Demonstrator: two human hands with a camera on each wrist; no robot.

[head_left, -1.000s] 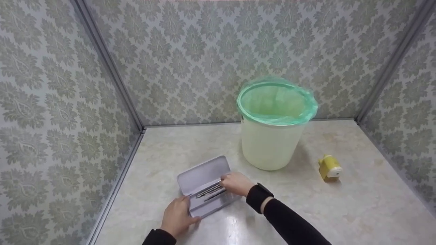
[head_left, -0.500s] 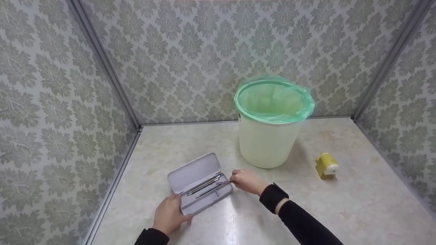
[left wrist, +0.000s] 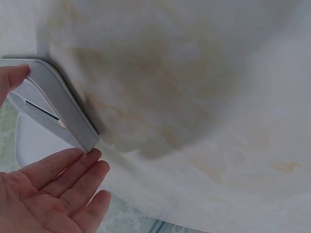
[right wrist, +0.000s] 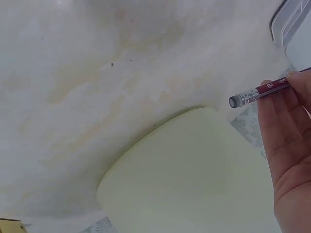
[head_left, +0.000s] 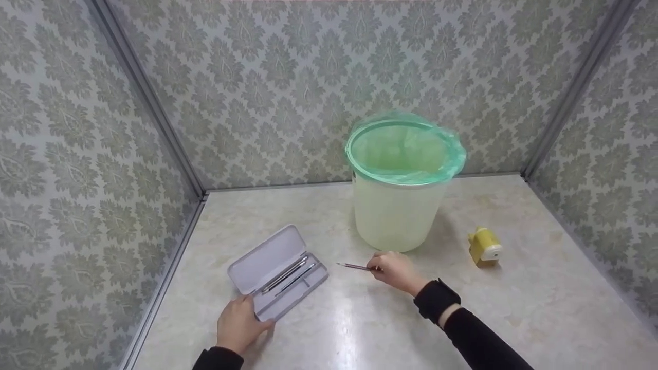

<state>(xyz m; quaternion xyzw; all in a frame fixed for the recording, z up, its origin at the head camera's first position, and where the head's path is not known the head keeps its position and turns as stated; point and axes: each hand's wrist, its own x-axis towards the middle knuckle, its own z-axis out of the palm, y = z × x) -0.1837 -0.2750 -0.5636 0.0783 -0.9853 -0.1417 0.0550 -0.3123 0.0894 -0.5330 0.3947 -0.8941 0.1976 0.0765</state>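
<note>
My right hand (head_left: 398,271) pinches a dark red pencil (head_left: 353,266) between thumb and fingers, with its sharpened tip toward the left. In the right wrist view the pencil's eraser end, with a silver ferrule, sticks out past the fingers. To the left lies a pale grey pencil case (head_left: 268,258) with its lid up. Several pencils (head_left: 286,274) rest inside it. My left hand (head_left: 238,324) holds the case's near left end, thumb on the front edge and fingers at the end wall, as the left wrist view also shows.
Behind my right hand stands a pale bin (head_left: 396,216) lined with a green bag (head_left: 411,176). A yellow and white pencil sharpener (head_left: 484,247), apparently a crank type, stands to its right. Patterned walls (head_left: 288,77) enclose the marbled table (head_left: 247,210) at the back and sides.
My right hand has drawn the pencil out of the case and moved right, clear of it. My left hand stays on the case. The head view has shifted somewhat.
</note>
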